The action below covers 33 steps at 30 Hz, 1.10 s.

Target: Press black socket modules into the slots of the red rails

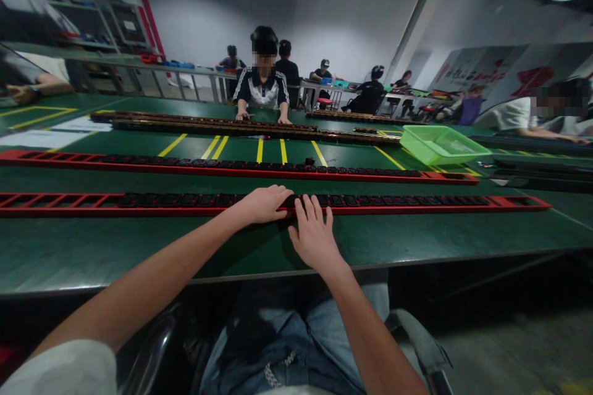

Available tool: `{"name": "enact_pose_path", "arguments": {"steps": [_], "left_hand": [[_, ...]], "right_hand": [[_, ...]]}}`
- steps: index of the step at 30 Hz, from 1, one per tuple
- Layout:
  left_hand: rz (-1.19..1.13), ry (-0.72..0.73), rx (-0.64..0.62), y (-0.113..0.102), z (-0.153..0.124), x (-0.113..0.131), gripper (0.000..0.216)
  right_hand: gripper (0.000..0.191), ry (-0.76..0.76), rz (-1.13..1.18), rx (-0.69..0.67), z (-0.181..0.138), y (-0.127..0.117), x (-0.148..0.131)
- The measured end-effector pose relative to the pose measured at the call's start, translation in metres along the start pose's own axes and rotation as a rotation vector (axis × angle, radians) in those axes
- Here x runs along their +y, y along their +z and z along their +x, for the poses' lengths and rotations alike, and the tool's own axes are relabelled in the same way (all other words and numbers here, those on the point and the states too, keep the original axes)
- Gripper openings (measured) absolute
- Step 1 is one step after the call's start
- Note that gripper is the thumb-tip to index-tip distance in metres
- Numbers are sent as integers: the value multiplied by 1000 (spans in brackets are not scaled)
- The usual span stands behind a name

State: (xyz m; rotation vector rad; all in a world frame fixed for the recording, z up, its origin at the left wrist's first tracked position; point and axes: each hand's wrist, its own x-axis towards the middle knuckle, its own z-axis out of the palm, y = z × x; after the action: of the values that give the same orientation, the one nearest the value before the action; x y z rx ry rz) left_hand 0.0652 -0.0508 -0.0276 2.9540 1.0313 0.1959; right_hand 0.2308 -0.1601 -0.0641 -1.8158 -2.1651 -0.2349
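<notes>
A long red slotted frame (pixel 106 200) lies across the table in front of me, with a row of black square pieces (pixel 384 200) filling most of its slots. My left hand (pixel 263 205) is closed over the frame near its middle, fingers across the black pieces and thumb along the near edge. Just to its right, my right hand (pixel 315 234) lies palm down, open, its spread fingertips touching the black pieces. What lies directly beneath both hands is hidden. Behind runs a second red frame (pixel 449 178), parallel to the first and also holding black pieces.
Dark long strips (pixel 194 123) lie farther back, where a person (pixel 264 83) facing me has both hands on them. A green plastic basket (pixel 440 145) stands at right. White papers (pixel 50 133) and yellow tape lines mark the green table (pixel 185 259). Co-workers sit on both sides.
</notes>
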Motion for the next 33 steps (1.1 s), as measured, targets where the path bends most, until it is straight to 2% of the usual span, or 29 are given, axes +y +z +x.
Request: {"name": "enact_pose_path", "arguments": {"steps": [9, 21, 33], "left_hand": [[-2, -2, -6, 0, 0, -1, 53], [-3, -3, -7, 2, 1, -3, 54], [-7, -2, -8, 2, 1, -3, 55]], "right_hand": [[71, -4, -3, 15, 0, 1, 0], [65, -13, 6, 17, 0, 2, 0], [67, -1, 21, 4, 0, 0, 1]]}}
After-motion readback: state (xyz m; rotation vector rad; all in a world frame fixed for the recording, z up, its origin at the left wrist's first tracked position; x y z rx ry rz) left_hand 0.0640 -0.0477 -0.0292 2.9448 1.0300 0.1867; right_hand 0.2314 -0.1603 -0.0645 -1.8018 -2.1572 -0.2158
